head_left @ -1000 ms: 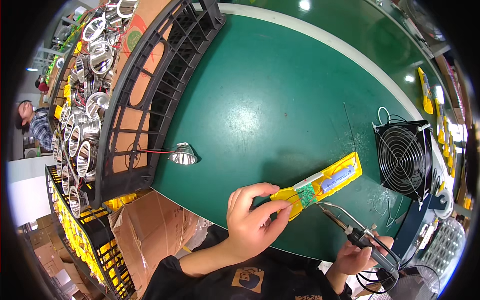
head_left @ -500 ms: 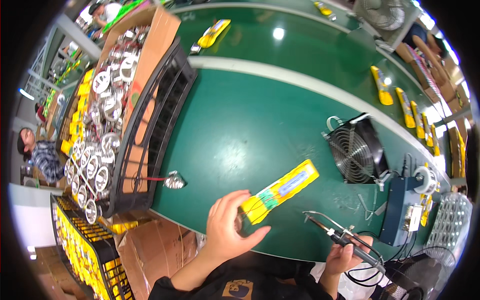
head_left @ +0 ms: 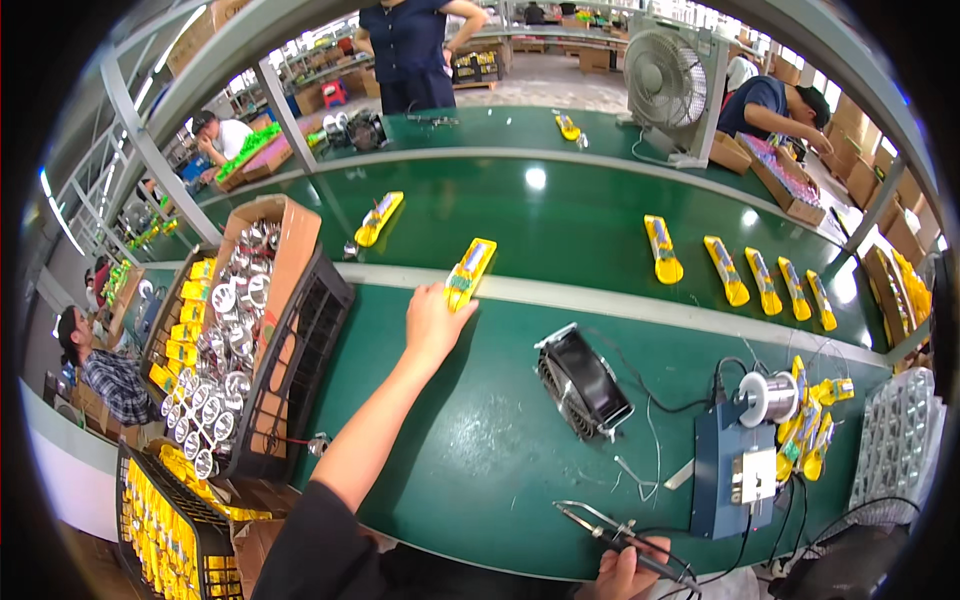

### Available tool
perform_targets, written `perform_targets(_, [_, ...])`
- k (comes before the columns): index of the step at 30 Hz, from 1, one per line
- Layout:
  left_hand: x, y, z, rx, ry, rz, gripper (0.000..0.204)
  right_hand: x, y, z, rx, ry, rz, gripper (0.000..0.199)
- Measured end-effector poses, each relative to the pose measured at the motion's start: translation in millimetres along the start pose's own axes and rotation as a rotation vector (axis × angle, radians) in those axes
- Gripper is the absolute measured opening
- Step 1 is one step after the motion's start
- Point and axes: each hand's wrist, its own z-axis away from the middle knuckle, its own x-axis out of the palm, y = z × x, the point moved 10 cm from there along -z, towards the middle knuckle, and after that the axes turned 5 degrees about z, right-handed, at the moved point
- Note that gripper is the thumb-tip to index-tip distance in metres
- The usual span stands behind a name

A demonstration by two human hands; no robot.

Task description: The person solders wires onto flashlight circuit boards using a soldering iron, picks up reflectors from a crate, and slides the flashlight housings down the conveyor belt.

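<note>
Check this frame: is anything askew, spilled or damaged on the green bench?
Nothing looks spilled or broken. The small black fan lies tipped on the bench rather than upright, loose wires trailing beside it. The left hand rests on a yellow part; the right hand grips a soldering iron.

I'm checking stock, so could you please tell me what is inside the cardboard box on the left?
The cardboard box holds rows of shiny round metal reflectors, with yellow parts along its left side. Whatever lies beneath the top layer is covered.
</note>
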Motion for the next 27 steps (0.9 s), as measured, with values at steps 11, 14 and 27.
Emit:
perform_targets(11, [49.7, 112.1, -105.9, 0.255, 0.364, -0.342, 0.044, 14.3, -28.5, -13.9, 0.107, -0.059, 0.211, 0.02])
perform_targets(14, [167.1, 174.0, -100.8, 0.19, -0.471, 0.348, 0.041, -8.8, -10.2, -2.7, 0.108, 0.103, 0.172, 0.022])
perform_targets(27, [150.1, 136.9, -72.8, 0.202, -0.405, 0.196, 0.021, 1.4, -28.3, -9.2, 0.026, 0.139, 0.06, 0.023])
